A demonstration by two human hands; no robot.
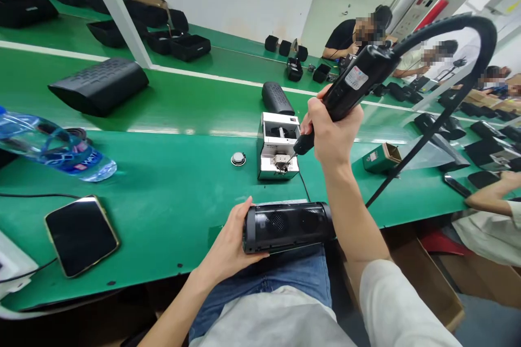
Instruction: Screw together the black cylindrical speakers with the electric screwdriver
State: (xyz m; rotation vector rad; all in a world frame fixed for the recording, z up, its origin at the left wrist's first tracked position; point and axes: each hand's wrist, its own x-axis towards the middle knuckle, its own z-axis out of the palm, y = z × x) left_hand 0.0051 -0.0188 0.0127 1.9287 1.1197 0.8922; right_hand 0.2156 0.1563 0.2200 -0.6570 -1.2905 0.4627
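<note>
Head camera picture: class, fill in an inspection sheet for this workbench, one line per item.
Surface: green bench, marked with small dark specks near the front edge.
Job's things: black speaker lying on its side at the bench edge; electric screwdriver, tip at the white screw feeder.
Clutter: water bottle on its side, phone face up, small round metal part, small green box.
Grippers: left hand holds the speaker; right hand grips the screwdriver.
Cables: screwdriver hose arching overhead; thin cord beside the phone.
Surroundings: other people seated along the line; black speaker shells on the belt.
</note>
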